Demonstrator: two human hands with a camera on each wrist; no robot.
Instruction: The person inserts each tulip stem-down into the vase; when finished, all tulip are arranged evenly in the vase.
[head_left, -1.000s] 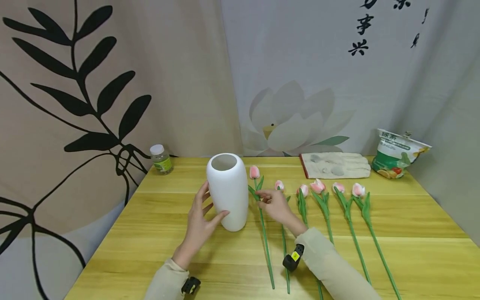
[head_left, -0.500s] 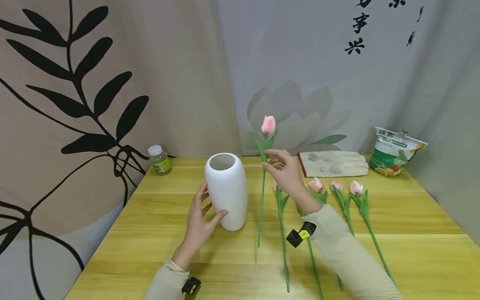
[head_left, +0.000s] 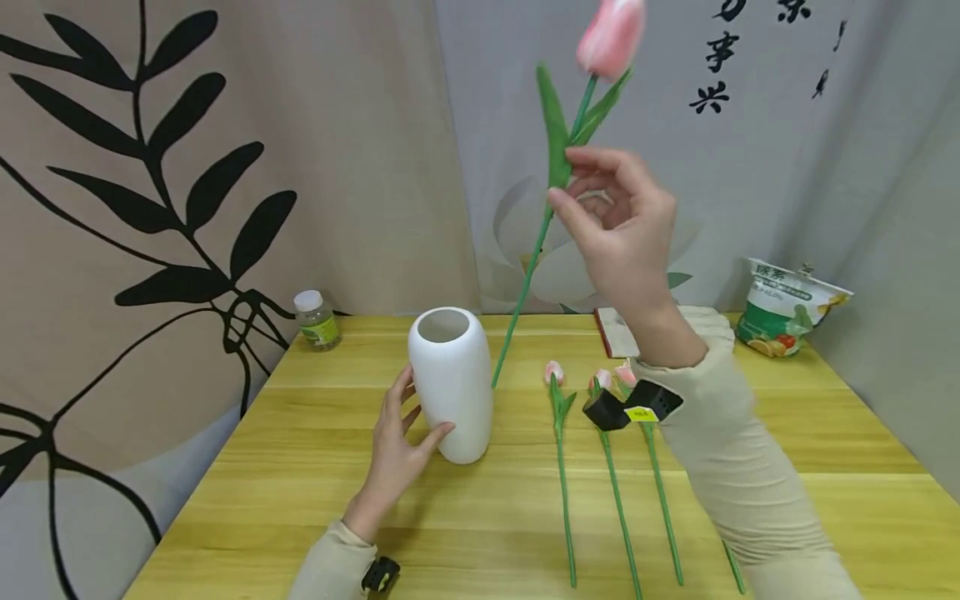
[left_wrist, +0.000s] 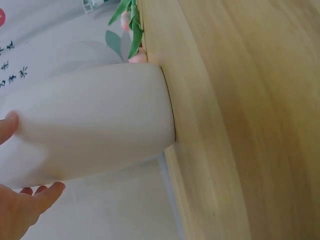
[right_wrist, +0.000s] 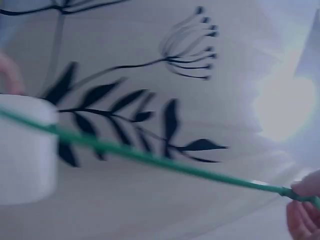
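Observation:
A white vase (head_left: pixel 454 400) stands upright on the table, its round mouth facing up. My left hand (head_left: pixel 396 457) holds its side, thumb across the front and fingers round the left. The left wrist view shows the vase (left_wrist: pixel 95 117) between thumb and fingers (left_wrist: pixel 49 198). High above the table, right of the vase, my right hand (head_left: pixel 628 218) pinches a pink tulip (head_left: pixel 611 40) just below its leaves. Its green stem slants down to the left, its lower end beside the vase. In the right wrist view the stem (right_wrist: pixel 165 164) runs from my right hand (right_wrist: pixel 305 205) across the vase.
More pink tulips lie on the table (head_left: pixel 300 500) at the right, one being the nearest tulip (head_left: pixel 561 408); my right arm hides some. Behind are a white glove (head_left: pixel 708 323), a green-and-white bag (head_left: pixel 787 310) and a small white-capped jar (head_left: pixel 317 321). A curtain hangs behind the table.
My right hand has lifted the tulip off the table, raising it high and towards the camera, with the stem now slanting. The left hand and vase have stayed in place.

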